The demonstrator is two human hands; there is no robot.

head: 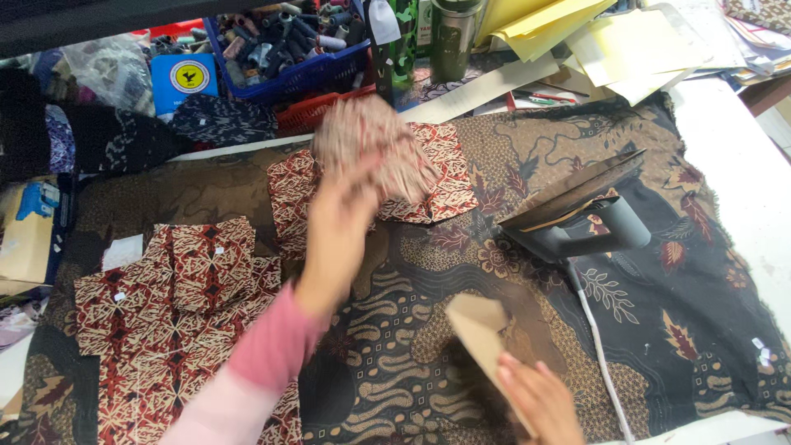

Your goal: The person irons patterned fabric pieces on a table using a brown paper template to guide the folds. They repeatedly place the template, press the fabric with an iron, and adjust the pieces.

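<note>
My left hand point(342, 218) is raised over the table and grips a piece of red patterned fabric point(371, 144), which is blurred by motion and shows its pale back side. Under it lie more cut red patterned pieces point(441, 185) on the batik table cover point(395, 330). My right hand point(540, 404) is at the bottom edge and holds a brown cardboard template point(482, 334), tilted up. A stack of similar red patterned pieces point(177, 305) lies at the left.
A dark clothes iron point(581, 218) rests tipped at the right, its white cord point(601, 354) running toward me. At the back stand a blue basket of thread spools point(284, 41), a dark tumbler point(451, 33) and yellow papers point(560, 25). A box point(29, 235) sits far left.
</note>
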